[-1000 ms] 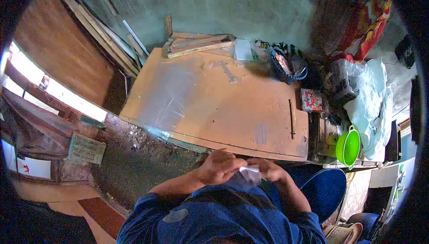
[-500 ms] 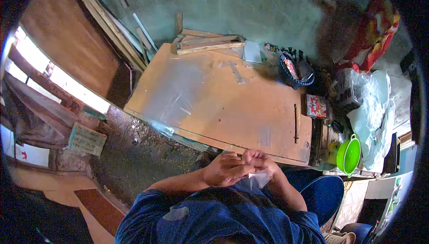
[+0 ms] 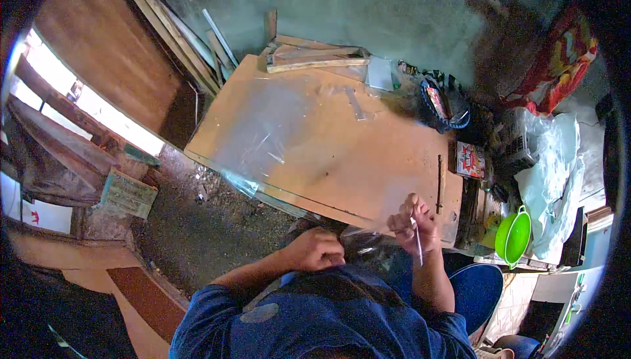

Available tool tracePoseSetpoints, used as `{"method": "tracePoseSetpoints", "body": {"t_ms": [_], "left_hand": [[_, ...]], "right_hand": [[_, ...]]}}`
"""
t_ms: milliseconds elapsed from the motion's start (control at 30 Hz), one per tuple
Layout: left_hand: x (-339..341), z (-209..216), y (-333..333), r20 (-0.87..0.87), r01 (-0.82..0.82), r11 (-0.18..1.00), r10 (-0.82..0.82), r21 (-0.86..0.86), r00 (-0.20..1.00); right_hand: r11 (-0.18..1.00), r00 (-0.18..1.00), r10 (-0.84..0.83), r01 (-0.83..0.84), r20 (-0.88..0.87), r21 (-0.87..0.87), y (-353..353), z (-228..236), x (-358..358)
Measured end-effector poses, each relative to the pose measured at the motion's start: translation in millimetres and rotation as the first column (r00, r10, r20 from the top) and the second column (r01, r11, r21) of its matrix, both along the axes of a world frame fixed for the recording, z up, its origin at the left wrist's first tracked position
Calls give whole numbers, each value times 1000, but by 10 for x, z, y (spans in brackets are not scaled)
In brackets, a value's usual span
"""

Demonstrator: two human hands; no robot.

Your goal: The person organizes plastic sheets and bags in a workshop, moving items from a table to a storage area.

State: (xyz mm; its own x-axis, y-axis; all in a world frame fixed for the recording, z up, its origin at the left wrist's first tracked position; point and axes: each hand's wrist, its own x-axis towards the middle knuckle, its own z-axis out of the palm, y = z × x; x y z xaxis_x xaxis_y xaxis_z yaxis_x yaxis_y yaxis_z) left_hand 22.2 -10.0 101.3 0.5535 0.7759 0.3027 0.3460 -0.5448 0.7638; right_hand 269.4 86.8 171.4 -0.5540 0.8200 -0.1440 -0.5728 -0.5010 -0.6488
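At the near edge of the table (image 3: 315, 196), toward its right end, the right hand (image 3: 420, 227) is raised, with fingers bent and pinched around a thin white strip (image 3: 419, 248). The strip hangs down from the fingertips, nearly upright, its lower end free just in front of the wrist. The left hand (image 3: 315, 250) is lower and on the person's side of the table edge, its fingers curled in against the dark blue shirt (image 3: 315, 319); whether it grips anything cannot be told. Some shiny clear plastic (image 3: 360, 248) shows between the two hands, just below the table edge, too blurred to say what holds it.

The step in hand looks like light finger work with the strip, held clear of the plastic by the right hand alone. The next move seems to call for a firm but gentle pinch, since so slim a piece could bend or slip, and for the left hand to steady the plastic. The strip is at the right hand's fingers, well apart from the left hand.
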Motion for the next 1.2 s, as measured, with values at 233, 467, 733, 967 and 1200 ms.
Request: {"method": "tracePoseSetpoints", "body": {"t_ms": [233,467,733,967,1200], "left_hand": [[70,-326,273,528,260,493,546,-830,651],[206,79,457,638,262,598,593,-757,491],[-3,144,721,538,-171,604,782,-779,313],[64,223,770,458,-327,783,587,-529,667],[51,34,701,290,-298,792,502,-533,815]], "right_hand": [[950,946,213,-259,244,176,-145,196,-129],[896,915,262,-349,308,274,-229,62,-37],[970,804,14,-155,594,187,-369,-498,339],[997,906,-10,-25,424,76,-138,-347,64],[959,732,-234,66,640,275,327,-357,-314]]}}
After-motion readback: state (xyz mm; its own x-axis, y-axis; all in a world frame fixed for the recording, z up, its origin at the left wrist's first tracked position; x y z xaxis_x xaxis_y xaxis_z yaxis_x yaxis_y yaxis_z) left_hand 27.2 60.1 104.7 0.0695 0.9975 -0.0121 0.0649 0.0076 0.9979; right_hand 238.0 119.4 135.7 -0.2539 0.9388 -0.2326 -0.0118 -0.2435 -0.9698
